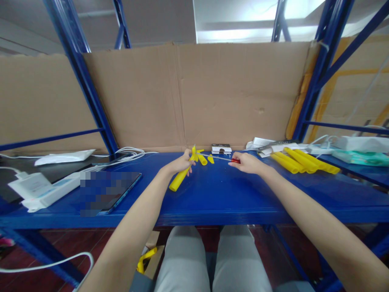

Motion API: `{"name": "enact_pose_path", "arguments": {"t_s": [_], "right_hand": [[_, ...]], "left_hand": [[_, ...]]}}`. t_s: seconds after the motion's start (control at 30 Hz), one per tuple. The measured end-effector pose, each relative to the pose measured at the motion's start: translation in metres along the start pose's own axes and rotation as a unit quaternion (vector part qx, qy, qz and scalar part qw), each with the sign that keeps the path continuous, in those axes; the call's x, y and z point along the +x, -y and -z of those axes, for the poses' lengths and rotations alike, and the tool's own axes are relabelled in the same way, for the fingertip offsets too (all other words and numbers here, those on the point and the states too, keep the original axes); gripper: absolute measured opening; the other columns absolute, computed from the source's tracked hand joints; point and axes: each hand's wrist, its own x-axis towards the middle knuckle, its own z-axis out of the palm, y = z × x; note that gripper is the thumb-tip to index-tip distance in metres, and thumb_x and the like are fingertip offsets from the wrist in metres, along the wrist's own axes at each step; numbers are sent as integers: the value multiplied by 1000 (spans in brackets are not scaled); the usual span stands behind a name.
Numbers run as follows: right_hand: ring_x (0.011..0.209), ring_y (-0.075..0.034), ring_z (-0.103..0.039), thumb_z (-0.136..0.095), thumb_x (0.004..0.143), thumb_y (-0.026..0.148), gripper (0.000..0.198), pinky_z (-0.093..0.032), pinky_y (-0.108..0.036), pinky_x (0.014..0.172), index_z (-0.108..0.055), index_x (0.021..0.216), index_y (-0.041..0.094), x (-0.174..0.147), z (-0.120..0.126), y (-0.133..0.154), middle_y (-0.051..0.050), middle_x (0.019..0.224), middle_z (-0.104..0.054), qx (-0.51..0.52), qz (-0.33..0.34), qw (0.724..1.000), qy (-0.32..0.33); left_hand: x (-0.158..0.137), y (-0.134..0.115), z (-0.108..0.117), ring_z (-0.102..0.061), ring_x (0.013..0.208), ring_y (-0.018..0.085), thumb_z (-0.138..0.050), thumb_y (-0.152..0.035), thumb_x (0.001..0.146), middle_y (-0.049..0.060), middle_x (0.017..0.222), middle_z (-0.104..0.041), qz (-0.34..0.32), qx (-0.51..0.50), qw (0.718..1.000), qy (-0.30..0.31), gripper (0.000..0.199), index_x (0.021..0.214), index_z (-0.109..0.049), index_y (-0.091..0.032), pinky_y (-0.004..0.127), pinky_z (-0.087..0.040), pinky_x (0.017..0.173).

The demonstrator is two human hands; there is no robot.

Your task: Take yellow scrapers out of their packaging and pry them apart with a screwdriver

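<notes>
My left hand [181, 162] is closed around a yellow plastic piece [178, 181] with a long round handle that slants down to the left and a shaped upper end. In my right hand [248, 163] is a screwdriver [236, 161] with a red handle. Its thin metal shaft points left to the upper end of the yellow piece; I cannot make out whether the tip touches it. Just right of my left hand lie a short yellow tube-like part [202, 160] and a small yellow part [210, 159] on the blue table [225, 198].
Several yellow tubes [287, 163] lie on the right, by white packaging [273, 147]. A small black-and-white box [221, 149] stands against the cardboard panel [237, 93]. At left are a phone [124, 192], a power strip [57, 192] and white cables [130, 153]. Below, a carton [154, 259] contains yellow parts.
</notes>
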Motion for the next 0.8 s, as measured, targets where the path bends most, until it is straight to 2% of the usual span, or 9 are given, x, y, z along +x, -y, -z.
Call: {"name": "enact_pose_path", "arguments": {"t_s": [0.17, 0.43, 0.57, 0.8], "right_hand": [[64, -17, -60, -52, 89, 37, 19, -38, -25, 59, -58, 88, 18, 1, 0, -2, -7, 79, -69, 9, 4, 1000, -7], [65, -17, -61, -53, 88, 34, 18, -37, -25, 59, -59, 87, 17, 1, 2, -1, -7, 78, -69, 27, -1, 1000, -8], [64, -17, -61, -54, 87, 34, 18, -37, -25, 59, -59, 87, 17, 0, 2, 0, -7, 77, -69, 24, 1, 1000, -5], [62, -17, -60, -54, 87, 34, 17, -37, -25, 57, -59, 86, 18, 0, 1, -2, -7, 76, -69, 28, 4, 1000, -10]], "left_hand": [[4, 5, 1, -55, 44, 10, -53, -18, 89, -1, 78, -60, -10, -31, 999, 13, 32, 111, -30, -24, 21, -46, 39], [-2, -2, 1, -56, 47, 10, -45, -13, 89, 2, 81, -61, 11, 6, 1000, 8, 29, 112, -29, -22, 22, -48, 45], [-3, -4, 0, -56, 47, 9, -42, -11, 89, 4, 88, -60, 0, 5, 1000, 9, 28, 111, -27, -22, 21, -47, 43], [-5, -5, 0, -56, 48, 8, -47, -15, 88, 3, 90, -58, -15, -5, 1000, 10, 31, 111, -27, -22, 20, -46, 42]]}}
